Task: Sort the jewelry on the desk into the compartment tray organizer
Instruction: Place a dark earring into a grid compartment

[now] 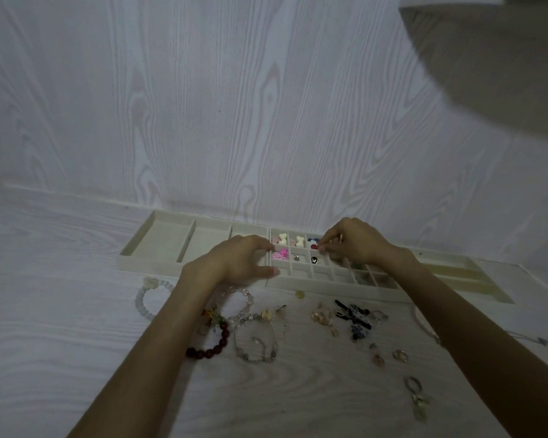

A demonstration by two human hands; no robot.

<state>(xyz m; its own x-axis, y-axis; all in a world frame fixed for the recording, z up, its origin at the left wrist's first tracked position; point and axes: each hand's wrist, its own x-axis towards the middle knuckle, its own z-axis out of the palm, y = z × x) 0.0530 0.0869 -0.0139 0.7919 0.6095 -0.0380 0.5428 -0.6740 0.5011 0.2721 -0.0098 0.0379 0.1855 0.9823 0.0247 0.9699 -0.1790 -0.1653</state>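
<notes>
A cream compartment tray lies along the wall. Its small cells hold white bow pieces, a pink piece, a red and blue piece and a black charm. My left hand rests on the tray's edge, fingers spread and curved, holding nothing that shows. My right hand hovers over the small cells, thumb and forefinger pinched together over the red piece; whether it grips anything is hidden. Loose on the desk: a white bead bracelet, a dark red bead bracelet, a clear bead bracelet, several rings.
A second, longer tray extends to the right beside the wall. Black and blue hair pieces, gold earrings and a metal charm lie on the white wood-grain desk. A blurred grey shape overhangs the top right.
</notes>
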